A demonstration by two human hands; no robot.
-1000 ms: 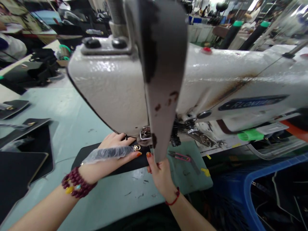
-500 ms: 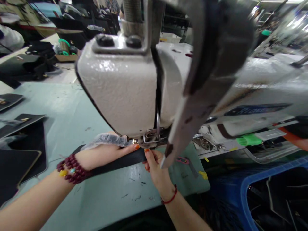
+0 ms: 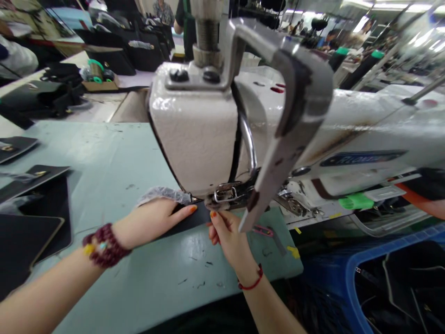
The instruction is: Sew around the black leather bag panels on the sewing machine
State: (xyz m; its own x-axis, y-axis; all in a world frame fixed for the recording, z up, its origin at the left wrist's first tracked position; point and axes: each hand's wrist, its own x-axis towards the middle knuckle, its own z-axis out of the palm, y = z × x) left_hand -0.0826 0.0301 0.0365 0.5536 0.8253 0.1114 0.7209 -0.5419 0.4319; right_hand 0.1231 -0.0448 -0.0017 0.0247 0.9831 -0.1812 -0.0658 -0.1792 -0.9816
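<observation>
My left hand point(image 3: 149, 223) lies over a narrow black leather-like piece point(image 3: 190, 220), its thumb stretched along the top; its other fingers are partly hidden. Clear plastic wrap point(image 3: 165, 195) with a metal end lies just beyond that hand. My right hand point(image 3: 227, 236) is closed, thumb against bent fingers, at the right end of the black piece, just in front of the presser foot area. Above both hands stands the sewing machine head point(image 3: 198, 139). The needle and the stitching point are hidden behind metal parts and the guard bar point(image 3: 274, 162).
A pale green worktop point(image 3: 167, 283) carries thread scraps and a small pink-handled tool point(image 3: 263, 230). Black panels point(image 3: 29, 241) lie at the left. A blue crate point(image 3: 351, 273) with black pieces stands at the lower right. Other people are in the background.
The view has shifted, so the machine head appears smaller and farther right. Less of the black piece shows left of my left hand. Both hands stay beside the presser foot area.
</observation>
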